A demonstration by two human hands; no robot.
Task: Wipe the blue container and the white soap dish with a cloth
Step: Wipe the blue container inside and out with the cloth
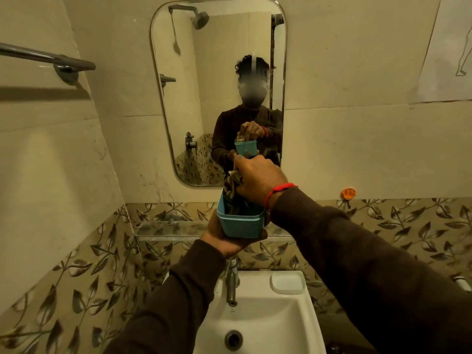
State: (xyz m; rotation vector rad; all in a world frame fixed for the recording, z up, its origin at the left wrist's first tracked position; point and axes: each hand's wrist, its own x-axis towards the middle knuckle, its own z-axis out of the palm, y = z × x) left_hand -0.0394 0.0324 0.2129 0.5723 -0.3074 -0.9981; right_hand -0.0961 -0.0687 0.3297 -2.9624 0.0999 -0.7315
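Observation:
The blue container (241, 224) is held up above the sink, its open top facing me. My left hand (224, 241) cups it from below and behind. My right hand (258, 181) is closed on a dark patterned cloth (233, 186) and presses it down inside the container at its far end. A red thread circles the right wrist. The white soap dish (287, 282) sits empty on the sink's back right corner, away from both hands.
A white sink (301, 325) with a steel tap (232, 279) is below the hands. A glass shelf (168, 229) runs behind them under a wall mirror (204, 72). A towel rail (51, 58) is at upper left, an orange hook (347, 193) on the right wall.

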